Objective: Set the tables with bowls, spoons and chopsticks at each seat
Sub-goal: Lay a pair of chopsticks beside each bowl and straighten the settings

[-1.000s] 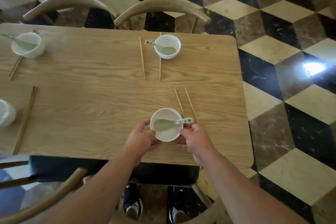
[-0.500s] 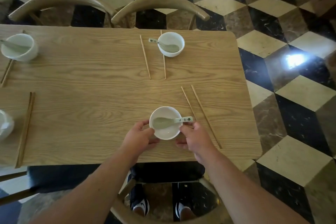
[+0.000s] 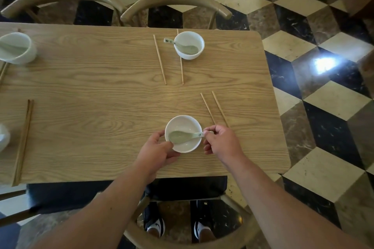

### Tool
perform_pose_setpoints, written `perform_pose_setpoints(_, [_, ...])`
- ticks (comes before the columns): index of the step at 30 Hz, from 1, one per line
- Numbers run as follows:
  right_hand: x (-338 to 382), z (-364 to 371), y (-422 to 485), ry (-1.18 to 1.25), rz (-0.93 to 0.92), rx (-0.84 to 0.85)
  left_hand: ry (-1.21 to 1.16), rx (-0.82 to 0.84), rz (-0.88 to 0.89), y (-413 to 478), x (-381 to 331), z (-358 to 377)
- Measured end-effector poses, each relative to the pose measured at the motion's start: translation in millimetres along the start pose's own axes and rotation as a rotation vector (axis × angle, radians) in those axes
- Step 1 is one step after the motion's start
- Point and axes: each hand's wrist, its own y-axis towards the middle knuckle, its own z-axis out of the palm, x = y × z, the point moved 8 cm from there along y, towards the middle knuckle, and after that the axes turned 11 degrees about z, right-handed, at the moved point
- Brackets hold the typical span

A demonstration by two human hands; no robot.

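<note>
At the near edge of the wooden table [image 3: 101,91], head view: I see a white bowl [image 3: 182,122] standing upright in front of the near seat. A pale green spoon [image 3: 181,137] lies in it, scoop to the left, handle over the right rim.

Left hand [image 3: 156,150]: fingers and thumb curled round the bowl's left side, gripping it.

Right hand [image 3: 221,142]: thumb and forefinger pinch the end of the spoon handle; other fingers curled under.

A pair of chopsticks [image 3: 207,107] lies just right of the bowl, the sticks slightly apart, angled away; their near ends are hidden behind the right hand.

Across the table: a second bowl [image 3: 189,55] with its own spoon [image 3: 186,48] inside and two sticks [image 3: 159,59] spread wide to its left.

Far left: a third bowl [image 3: 18,56], and a close pair of darker chopsticks [image 3: 23,141] along the near edge.
</note>
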Motion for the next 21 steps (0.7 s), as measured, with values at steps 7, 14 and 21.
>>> perform_pose_setpoints(7, [6.7,-10.4,-8.0,-0.136,-0.055,-0.077,0.271,-0.032,0.023,-4.8,-5.9,-10.4])
perform_pose_setpoints(14, [-0.5,-76.8,-9.1,-0.588,-0.207,-0.451,1.063,0.269,-0.062,-35.5,10.1,12.1])
perform_pose_setpoints(21, [-19.9,-68.6,0.8,-0.777,-0.190,-0.379,0.925,0.249,0.108,-24.7,26.5,86.9])
